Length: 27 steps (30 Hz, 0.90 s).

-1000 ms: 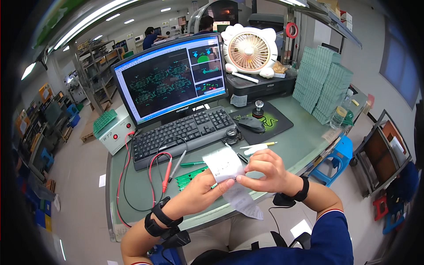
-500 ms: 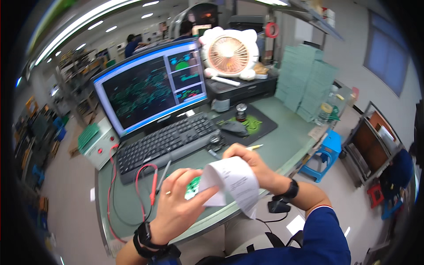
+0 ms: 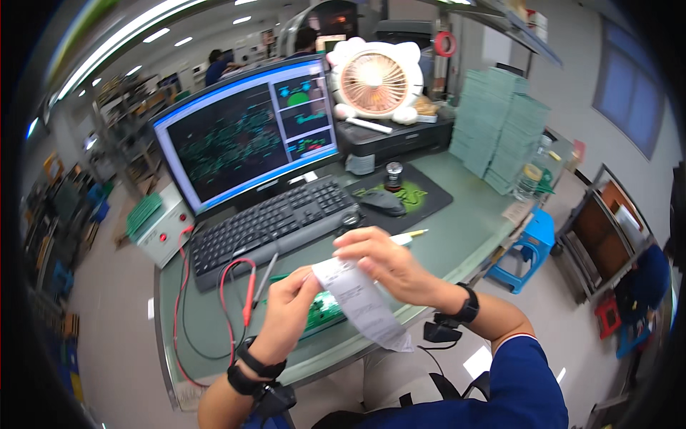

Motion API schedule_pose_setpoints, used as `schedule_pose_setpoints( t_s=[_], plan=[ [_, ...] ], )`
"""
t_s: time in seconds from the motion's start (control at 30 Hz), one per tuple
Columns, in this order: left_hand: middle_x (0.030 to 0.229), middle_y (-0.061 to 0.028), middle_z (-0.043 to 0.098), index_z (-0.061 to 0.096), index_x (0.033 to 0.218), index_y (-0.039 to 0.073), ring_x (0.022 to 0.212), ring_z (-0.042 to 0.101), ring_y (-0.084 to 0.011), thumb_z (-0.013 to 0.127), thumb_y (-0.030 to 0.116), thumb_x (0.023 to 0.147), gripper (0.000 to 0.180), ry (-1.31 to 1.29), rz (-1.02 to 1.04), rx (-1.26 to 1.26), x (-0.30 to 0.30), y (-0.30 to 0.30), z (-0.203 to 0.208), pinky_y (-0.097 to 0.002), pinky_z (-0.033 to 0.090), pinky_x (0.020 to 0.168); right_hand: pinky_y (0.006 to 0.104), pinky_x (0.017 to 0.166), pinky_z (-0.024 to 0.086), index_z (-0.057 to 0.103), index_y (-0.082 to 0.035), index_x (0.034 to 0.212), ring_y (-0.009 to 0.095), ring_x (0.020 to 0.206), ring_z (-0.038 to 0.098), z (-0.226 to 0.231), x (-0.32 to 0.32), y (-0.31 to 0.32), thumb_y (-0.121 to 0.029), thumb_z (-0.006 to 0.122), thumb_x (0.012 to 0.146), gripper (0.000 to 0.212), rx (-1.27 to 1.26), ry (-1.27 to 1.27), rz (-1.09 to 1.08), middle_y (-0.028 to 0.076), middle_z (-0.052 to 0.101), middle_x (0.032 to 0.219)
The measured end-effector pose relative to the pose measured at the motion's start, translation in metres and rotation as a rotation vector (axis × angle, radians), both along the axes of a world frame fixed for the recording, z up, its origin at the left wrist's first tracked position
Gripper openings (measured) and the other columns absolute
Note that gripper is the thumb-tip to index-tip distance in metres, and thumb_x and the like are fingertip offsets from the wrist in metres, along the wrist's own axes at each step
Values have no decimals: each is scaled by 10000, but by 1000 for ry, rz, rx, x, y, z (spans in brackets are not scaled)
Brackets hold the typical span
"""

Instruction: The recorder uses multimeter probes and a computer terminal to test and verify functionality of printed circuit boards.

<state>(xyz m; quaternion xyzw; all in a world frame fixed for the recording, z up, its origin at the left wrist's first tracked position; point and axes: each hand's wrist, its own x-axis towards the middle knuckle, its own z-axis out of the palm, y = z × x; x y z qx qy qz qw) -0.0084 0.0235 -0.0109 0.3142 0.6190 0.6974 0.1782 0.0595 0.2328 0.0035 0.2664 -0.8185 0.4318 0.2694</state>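
Note:
A curling white strip of printed paper [image 3: 366, 309] hangs over the front edge of the desk. My left hand [image 3: 286, 314] pinches its upper left corner between thumb and fingers. Beside the strip's top edge is my right hand [image 3: 396, 270], its fingers stretched forward and slightly apart; whether a fingertip touches the paper is hard to see. Under the paper and partly hidden by it and my left hand, a green circuit board [image 3: 321, 312] lies on the desk. A red test probe [image 3: 249, 297] and a slim grey pen-like tool [image 3: 266, 275] lie left of my left hand.
A black keyboard [image 3: 275, 225] and a monitor [image 3: 236, 136] stand ahead. Right of them are a mouse [image 3: 382, 202], a small dark-capped jar [image 3: 394, 176] and a yellow-tipped pen [image 3: 411, 235]. A fan [image 3: 379, 80], stacked pale-green sheets [image 3: 493, 132] and a bottle [image 3: 529, 179] stand farther back.
The paper has gone from a bent loop to a longer hanging strip. My left hand has closed on its corner, and my right hand has shifted left with its fingers loosened.

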Motion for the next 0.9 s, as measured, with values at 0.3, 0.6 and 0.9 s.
schedule_pose_setpoints(
  t_s=[0.3, 0.6, 0.9],
  plan=[
    [1188, -80, 581, 634, 1127, -34, 1072, 548, -146, 536, 163, 983, 263, 8, -13, 132, -3, 11, -17, -280, 443, 906, 277, 699, 510, 542, -46, 1175, 162, 748, 625, -5, 4, -7, -104, 675, 875, 333, -113, -94, -141, 58, 621, 834],
    [1289, -99, 541, 395, 1361, -1, 1194, 509, -220, 354, 410, 1009, 542, -338, -216, 303, 19, 9, -11, -401, 385, 1017, 353, 593, 486, 459, -79, 1207, 241, 641, 623, -17, -4, -12, -82, 675, 828, 436, -150, -96, -108, 86, 599, 731],
    [1164, -74, 590, 509, 1252, 28, 1066, 561, -186, 486, 187, 984, 313, -401, -283, 5, 6, 4, 2, -379, 443, 934, 345, 765, 460, 576, -172, 1101, 182, 849, 561, 14, 12, 15, -135, 727, 709, 423, 457, 416, -299, 14, 537, 973]
  ],
)
